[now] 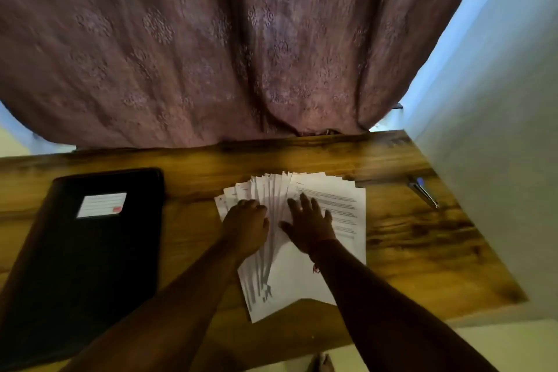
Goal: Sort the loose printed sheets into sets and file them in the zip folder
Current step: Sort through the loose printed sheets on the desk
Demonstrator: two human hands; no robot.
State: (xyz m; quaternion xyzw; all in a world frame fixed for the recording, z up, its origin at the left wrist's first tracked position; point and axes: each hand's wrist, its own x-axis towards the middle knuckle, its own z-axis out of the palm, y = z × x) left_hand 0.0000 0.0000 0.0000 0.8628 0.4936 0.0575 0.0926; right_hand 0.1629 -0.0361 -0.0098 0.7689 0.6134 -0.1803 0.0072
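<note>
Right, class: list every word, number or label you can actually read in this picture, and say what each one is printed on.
None can be read.
Printed sheets: lines of text, too blurred.
White label on the black zip folder: faint lines and a red mark, too small to read.
Pen: no visible lettering.

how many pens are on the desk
1. The pen lies at the right end of the wooden desk, apart from the fanned printed sheets and far from the black zip folder. Others could be hidden under the sheets.
</note>
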